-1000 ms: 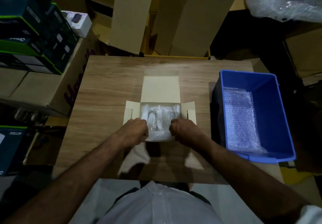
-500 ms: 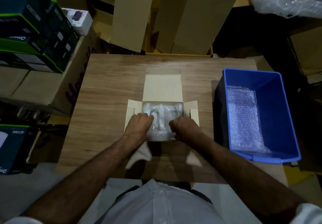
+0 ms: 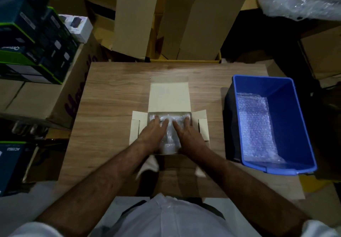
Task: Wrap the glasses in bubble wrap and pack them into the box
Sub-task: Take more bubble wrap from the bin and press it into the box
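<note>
Two hands (image 3: 170, 133) atop boxed bubble-wrapped glasses (image 3: 170, 139)

table: matt wood-grain brown tabletop (image 3: 114, 96)
box: matt pale cardboard carton (image 3: 168, 96)
bin: smooth blue plastic tub (image 3: 295, 126)
wrap: glossy clear bubble wrap (image 3: 168, 140)

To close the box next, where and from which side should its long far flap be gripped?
Probably at the flap's free far edge, from beyond the box, since it lies flat on the table hinged at the box's far wall. Both hands, left and right, now press flat on the wrapped glasses inside.
</note>
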A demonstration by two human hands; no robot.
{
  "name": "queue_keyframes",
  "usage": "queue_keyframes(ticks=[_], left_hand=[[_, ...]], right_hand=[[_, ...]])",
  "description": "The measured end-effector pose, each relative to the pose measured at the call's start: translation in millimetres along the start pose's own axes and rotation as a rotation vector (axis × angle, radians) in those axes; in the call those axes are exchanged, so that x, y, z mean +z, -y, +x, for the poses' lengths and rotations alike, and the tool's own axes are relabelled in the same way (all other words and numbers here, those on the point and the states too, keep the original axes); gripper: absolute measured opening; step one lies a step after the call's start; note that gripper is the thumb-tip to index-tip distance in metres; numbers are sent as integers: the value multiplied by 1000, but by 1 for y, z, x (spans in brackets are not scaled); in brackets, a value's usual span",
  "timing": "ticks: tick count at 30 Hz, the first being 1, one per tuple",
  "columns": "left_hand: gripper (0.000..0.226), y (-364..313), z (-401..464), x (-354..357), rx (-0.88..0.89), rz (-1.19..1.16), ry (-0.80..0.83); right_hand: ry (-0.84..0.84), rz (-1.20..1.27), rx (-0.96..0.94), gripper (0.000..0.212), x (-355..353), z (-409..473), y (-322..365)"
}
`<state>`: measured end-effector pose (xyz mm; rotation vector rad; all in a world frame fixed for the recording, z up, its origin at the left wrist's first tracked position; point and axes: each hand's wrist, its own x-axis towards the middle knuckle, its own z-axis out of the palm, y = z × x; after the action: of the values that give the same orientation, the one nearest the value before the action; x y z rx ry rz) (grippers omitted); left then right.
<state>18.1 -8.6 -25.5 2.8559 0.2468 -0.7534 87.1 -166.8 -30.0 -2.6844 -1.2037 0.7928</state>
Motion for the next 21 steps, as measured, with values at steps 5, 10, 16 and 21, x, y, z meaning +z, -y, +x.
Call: queue_keyframes(ticks=[5,10,16,21], left_hand=[[102,-1,7,10,-19,-21,-41],[104,-1,8,11,-16,-25,-61],[112,8,-1,10,11,-108,-56],[104,-4,-28,4,31,-185,-210]], right_hand=[[-52,88,-7,113,11,7,-2],[-65,157,-16,105,6,4,0],[-59,175,-19,111,-4,-6,-5],[-330,151,-39,83,-14,-26,-20]])
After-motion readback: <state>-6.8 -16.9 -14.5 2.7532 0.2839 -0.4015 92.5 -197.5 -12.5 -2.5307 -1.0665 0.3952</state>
